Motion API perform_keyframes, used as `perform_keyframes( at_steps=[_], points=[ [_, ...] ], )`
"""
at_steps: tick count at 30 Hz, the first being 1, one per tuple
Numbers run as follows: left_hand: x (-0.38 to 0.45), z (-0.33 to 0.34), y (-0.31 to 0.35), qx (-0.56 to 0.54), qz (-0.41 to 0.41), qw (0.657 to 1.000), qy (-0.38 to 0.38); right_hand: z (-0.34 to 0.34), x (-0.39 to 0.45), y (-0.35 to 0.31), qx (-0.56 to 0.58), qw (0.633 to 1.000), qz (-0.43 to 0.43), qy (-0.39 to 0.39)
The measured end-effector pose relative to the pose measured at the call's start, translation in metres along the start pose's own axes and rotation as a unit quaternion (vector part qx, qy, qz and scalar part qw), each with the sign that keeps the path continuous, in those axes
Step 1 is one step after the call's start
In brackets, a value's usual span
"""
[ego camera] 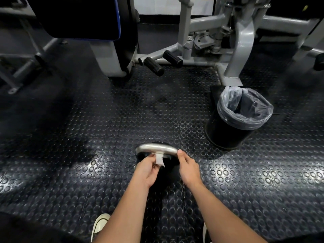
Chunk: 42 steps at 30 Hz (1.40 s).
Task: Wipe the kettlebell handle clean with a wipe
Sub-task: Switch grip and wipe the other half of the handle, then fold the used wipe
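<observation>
Two hands are engaged: the wipe (159, 159) is pinched by the left hand (146, 170) against the kettlebell handle (156, 148), steadied by the right hand's (188, 166) curled grip, likely needing strokes along it.

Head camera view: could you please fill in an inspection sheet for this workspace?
Surface: dark studded rubber floor, glossy in patches.
Job's things: kettlebell on the floor; white wipe against its silver handle.
Clutter: black bin with clear liner, to the right.
Grippers: left hand pinches the wipe; right hand grips the handle's right end.
Cables: nothing seen.
Surroundings: grey gym machine frame, black foot pegs, dark padded seat.
</observation>
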State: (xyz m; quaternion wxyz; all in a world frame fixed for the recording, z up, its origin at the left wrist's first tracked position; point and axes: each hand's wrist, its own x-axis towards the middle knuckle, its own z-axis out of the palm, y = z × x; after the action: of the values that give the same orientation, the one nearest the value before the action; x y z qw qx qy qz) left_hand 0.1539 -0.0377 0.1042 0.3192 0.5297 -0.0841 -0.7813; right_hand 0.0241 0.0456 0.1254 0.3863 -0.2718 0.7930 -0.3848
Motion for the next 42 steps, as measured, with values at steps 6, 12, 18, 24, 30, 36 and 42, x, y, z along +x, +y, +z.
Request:
perform_keyframes(
  at_steps=[6, 12, 18, 24, 30, 36, 42],
  points=[
    [-0.009, -0.004, -0.001, 0.025, -0.002, 1.0, -0.015, 0.001, 0.002, 0.001, 0.005, 1.0, -0.004, -0.001],
    [-0.014, -0.008, -0.002, 0.033, -0.001, 0.999, -0.018, 0.0, 0.001, 0.0, 0.013, 1.0, 0.001, -0.007],
    [-0.03, -0.008, -0.002, 0.095, -0.006, 0.995, -0.032, -0.002, 0.001, 0.0, -0.009, 1.0, -0.001, -0.018],
    [-0.04, -0.004, 0.002, 0.154, -0.014, 0.986, -0.067, -0.004, -0.001, -0.006, -0.065, 0.998, -0.009, 0.007],
    [-0.053, 0.005, 0.006, 0.229, -0.002, 0.969, -0.093, -0.016, -0.007, -0.023, -0.009, 1.0, -0.01, 0.024],
    [-0.063, 0.016, 0.012, 0.299, 0.088, 0.948, -0.072, -0.021, -0.02, -0.041, 0.095, 0.986, -0.009, -0.136],
    [-0.069, 0.03, 0.046, 0.366, 0.245, 0.897, 0.032, -0.042, -0.017, -0.066, 0.092, 0.991, -0.062, -0.075]
  ],
)
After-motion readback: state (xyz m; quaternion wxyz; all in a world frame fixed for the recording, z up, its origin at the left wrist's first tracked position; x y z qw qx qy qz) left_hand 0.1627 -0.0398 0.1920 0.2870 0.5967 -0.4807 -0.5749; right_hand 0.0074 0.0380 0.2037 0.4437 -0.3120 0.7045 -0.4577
